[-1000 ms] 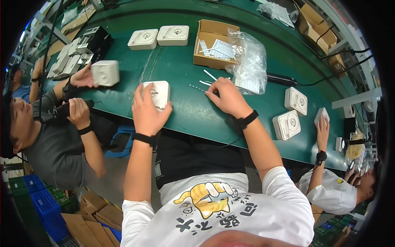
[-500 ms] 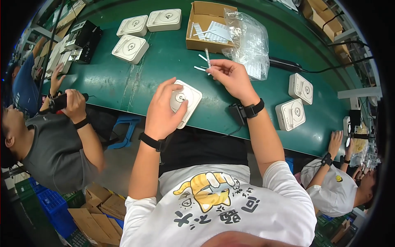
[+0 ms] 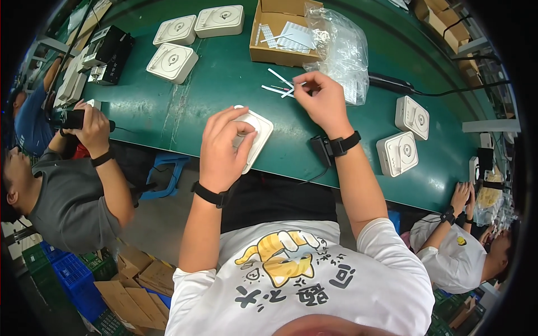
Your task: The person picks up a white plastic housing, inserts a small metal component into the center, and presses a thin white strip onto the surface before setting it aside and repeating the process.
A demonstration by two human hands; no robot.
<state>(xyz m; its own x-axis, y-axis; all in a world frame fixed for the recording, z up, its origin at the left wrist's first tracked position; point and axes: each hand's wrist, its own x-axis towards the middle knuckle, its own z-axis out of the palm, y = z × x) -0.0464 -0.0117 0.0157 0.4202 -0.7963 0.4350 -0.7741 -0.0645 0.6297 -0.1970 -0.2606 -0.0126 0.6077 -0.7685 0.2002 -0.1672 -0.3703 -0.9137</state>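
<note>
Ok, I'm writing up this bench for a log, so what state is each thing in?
Left hand, fingers curled over near device
Near device, white, partly covered
White strips, loose on green table
Right hand, fingers bent by the strips, grip unclear
Cardboard box, open, sheets inside
Clear bag, crumpled
Three far-left devices, resting, dials up
Two right-hand devices, resting on the table, untouched

A blue stool (image 3: 179, 166) stood by the desk's (image 3: 224, 73) near edge, crate (image 3: 74, 274) and cardboard (image 3: 119, 302) farther off; a black box (image 3: 116, 63) sat toward the left end.
</note>
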